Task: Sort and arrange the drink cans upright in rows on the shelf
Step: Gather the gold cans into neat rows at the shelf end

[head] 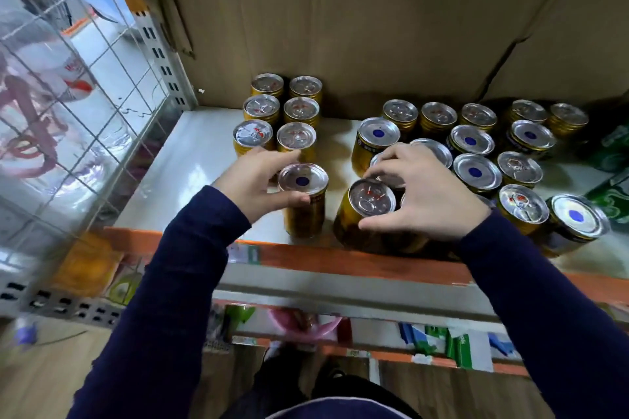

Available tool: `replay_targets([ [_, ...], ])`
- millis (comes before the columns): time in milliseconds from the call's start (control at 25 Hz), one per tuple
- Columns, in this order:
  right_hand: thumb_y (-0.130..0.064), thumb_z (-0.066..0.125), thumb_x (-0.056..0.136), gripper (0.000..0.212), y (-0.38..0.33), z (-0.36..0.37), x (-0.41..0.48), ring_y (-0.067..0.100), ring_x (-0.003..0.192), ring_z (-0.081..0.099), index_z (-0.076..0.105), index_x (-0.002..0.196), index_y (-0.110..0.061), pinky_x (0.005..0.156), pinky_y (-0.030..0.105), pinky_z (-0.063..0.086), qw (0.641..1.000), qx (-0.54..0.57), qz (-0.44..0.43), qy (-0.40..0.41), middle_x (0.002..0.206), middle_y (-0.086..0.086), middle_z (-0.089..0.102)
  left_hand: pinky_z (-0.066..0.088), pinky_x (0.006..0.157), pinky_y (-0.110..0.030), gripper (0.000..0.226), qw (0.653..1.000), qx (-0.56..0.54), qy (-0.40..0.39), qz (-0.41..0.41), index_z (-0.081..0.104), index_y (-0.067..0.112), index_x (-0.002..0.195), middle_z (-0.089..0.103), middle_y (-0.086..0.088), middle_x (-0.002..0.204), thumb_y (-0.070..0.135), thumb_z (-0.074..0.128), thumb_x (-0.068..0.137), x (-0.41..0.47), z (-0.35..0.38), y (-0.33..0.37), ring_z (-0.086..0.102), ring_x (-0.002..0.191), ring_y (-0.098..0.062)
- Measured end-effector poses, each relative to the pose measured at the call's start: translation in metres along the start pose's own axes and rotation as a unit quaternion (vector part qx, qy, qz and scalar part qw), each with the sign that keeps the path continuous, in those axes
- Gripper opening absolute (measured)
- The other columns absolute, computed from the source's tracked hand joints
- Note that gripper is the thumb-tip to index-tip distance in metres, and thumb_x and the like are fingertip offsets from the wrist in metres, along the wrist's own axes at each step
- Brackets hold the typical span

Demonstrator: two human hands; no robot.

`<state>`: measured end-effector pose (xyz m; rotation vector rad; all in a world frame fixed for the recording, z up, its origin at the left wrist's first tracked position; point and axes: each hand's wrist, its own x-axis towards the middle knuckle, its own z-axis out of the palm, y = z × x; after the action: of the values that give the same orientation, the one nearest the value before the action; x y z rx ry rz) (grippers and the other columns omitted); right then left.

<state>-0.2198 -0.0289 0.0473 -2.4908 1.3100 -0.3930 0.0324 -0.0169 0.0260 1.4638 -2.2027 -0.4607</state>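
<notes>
Gold drink cans stand on a white shelf. At the back left, several cans form two neat columns with pull-tab tops up. My left hand grips a gold can whose blue-dotted bottom faces up, in front of those columns. My right hand holds a tilted gold can with its pull-tab top toward me, near the shelf's front edge. A loose cluster of several cans fills the right side, some tab-up, some with the blue-dotted end up.
A cardboard sheet backs the shelf. A wire grid panel closes the left side. Green cans lie at the far right. The orange front rail edges the shelf, with a lower shelf of packets below.
</notes>
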Motion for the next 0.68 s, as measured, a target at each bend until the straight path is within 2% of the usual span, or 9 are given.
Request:
replay_targets([
  [120, -0.057, 0.08, 0.055, 0.059, -0.005, -0.007, 0.014, 0.01, 0.091, 0.057, 0.067, 0.102, -0.023, 0.083, 0.03, 0.047, 0.999, 0.046, -0.002, -0.008, 0.095, -0.009, 0.064, 0.046, 0.091, -0.034, 0.066, 0.996, -0.059, 0.035, -0.063, 0.054, 0.012, 0.129, 0.06, -0.001, 0.115, 0.027, 0.08, 0.071, -0.021, -0.006, -0.011, 0.052, 0.113, -0.023],
  [160, -0.051, 0.082, 0.057, 0.055, -0.006, -0.009, 0.019, 0.007, 0.089, 0.059, 0.068, 0.101, -0.022, 0.081, 0.029, 0.05, 0.998, 0.07, 0.001, -0.01, 0.094, -0.01, 0.065, 0.045, 0.09, -0.032, 0.07, 0.995, -0.065, 0.044, -0.068, 0.054, 0.014, 0.13, 0.058, 0.004, 0.113, 0.029, 0.082, 0.068, -0.025, -0.006, -0.014, 0.05, 0.114, -0.021],
  [240, -0.043, 0.084, 0.06, 0.049, -0.009, -0.015, 0.03, 0.005, 0.088, 0.061, 0.068, 0.1, -0.021, 0.081, 0.028, 0.051, 0.995, 0.102, 0.0, -0.008, 0.095, -0.01, 0.066, 0.042, 0.086, -0.024, 0.074, 0.994, -0.07, 0.041, -0.075, 0.053, 0.018, 0.131, 0.056, 0.009, 0.114, 0.043, 0.072, 0.064, -0.028, -0.008, -0.015, 0.05, 0.113, -0.014],
  [360, -0.037, 0.084, 0.063, 0.043, -0.011, -0.035, 0.052, 0.005, 0.088, 0.062, 0.069, 0.1, -0.022, 0.08, 0.023, 0.05, 0.994, 0.105, 0.006, 0.013, 0.096, -0.009, 0.067, 0.041, 0.082, -0.018, 0.083, 0.995, -0.039, 0.032, -0.084, 0.055, 0.016, 0.127, 0.054, 0.003, 0.12, 0.061, 0.069, 0.059, -0.021, -0.004, -0.015, 0.053, 0.106, -0.012],
  [480, -0.03, 0.083, 0.066, 0.04, -0.007, -0.058, 0.081, 0.009, 0.087, 0.062, 0.068, 0.102, -0.02, 0.077, 0.021, 0.047, 0.994, 0.085, 0.03, 0.059, 0.096, -0.005, 0.067, 0.04, 0.077, -0.016, 0.083, 0.995, -0.021, 0.05, -0.085, 0.06, 0.015, 0.117, 0.054, 0.002, 0.111, 0.065, 0.071, 0.051, -0.014, -0.001, -0.015, 0.053, 0.095, -0.01],
  [560, -0.03, 0.08, 0.069, 0.043, 0.001, -0.064, 0.104, 0.014, 0.093, 0.06, 0.067, 0.107, -0.016, 0.075, 0.021, 0.044, 0.993, 0.052, 0.058, 0.09, 0.101, -0.001, 0.066, 0.043, 0.071, -0.01, 0.077, 0.996, -0.039, 0.039, -0.074, 0.062, 0.017, 0.116, 0.056, 0.004, 0.109, 0.058, 0.076, 0.052, -0.01, -0.004, -0.019, 0.056, 0.094, -0.01],
  [680, -0.032, 0.075, 0.074, 0.051, 0.012, -0.062, 0.142, 0.019, 0.105, 0.057, 0.064, 0.118, -0.011, 0.076, 0.023, 0.04, 0.992, 0.016, 0.091, 0.085, 0.116, 0.004, 0.063, 0.042, 0.072, -0.002, 0.069, 0.994, -0.093, -0.025, -0.05, 0.059, 0.021, 0.122, 0.058, 0.011, 0.111, 0.035, 0.086, 0.061, -0.007, -0.014, -0.028, 0.056, 0.1, -0.002],
])
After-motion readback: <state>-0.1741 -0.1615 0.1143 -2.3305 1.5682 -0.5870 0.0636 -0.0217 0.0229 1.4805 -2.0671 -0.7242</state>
